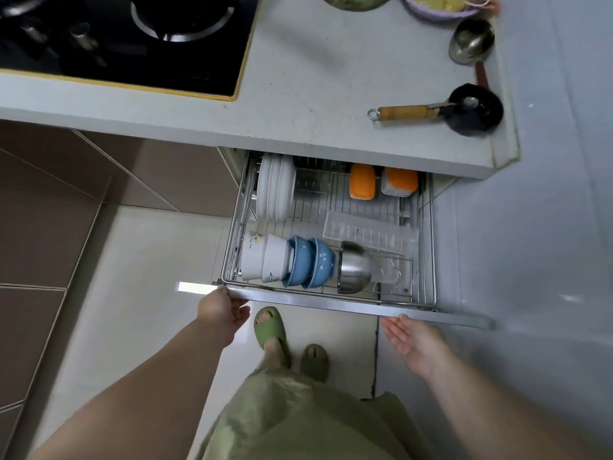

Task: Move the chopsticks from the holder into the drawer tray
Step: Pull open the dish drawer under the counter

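Observation:
A wire-rack drawer (428,247) stands pulled out below the white counter. A clear plastic tray (368,232) lies in it on the right side, with nothing showing in it. My left hand (220,310) touches the left end of the drawer's metal front edge (331,302), fingers loosely curled. My right hand (411,343) is held palm up, fingers apart, just below the right part of that edge. No chopsticks or holder are in view.
The drawer holds white plates (273,190), white and blue bowls (302,262), a steel bowl (353,272) and two orange-lidded boxes (381,182). On the counter (315,71) lie a ladle (471,39), a small black pan (471,109) and a black stove (132,38). My feet in green slippers (270,330) stand on the tile floor.

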